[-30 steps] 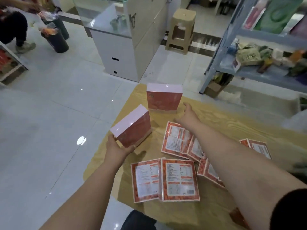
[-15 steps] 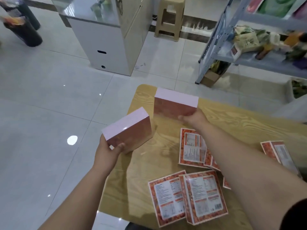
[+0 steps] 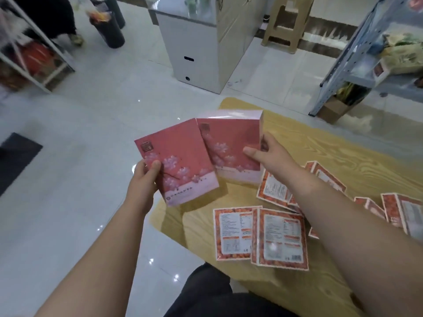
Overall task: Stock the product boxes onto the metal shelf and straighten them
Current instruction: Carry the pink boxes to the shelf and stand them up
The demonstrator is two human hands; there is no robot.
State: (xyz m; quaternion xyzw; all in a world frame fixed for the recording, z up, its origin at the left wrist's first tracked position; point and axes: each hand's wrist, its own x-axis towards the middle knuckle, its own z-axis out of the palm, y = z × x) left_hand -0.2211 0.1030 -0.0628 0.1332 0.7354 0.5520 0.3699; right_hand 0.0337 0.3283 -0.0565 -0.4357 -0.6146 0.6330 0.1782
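Now both hands hold pink product boxes up at mid-frame, above the far left corner of the wooden table [image 3: 343,152]. My left hand [image 3: 144,179] grips the left pink box [image 3: 180,161] by its lower left edge, thumb pressed on the flowered front and fingers hidden behind. My right hand [image 3: 267,154] grips the right pink box [image 3: 231,147] at its right edge, thumb on the front and fingers curled round the side. Both boxes face me and tilt apart like a fan, the left one overlapping the lower left corner of the right one. Flat red packets [image 3: 233,234] lie label-up on the table at lower right, several overlapping, some partly under my right forearm. At the upper right of the frame stands the metal shelf [image 3: 345,53], well apart from the boxes, with blurred goods on its decks and a cardboard box [image 3: 332,108] at its foot. A white cabinet [image 3: 194,53] and a plastic stool [image 3: 286,24] stand on the tiled floor at top centre. Another rack [image 3: 34,72] sits at upper left.
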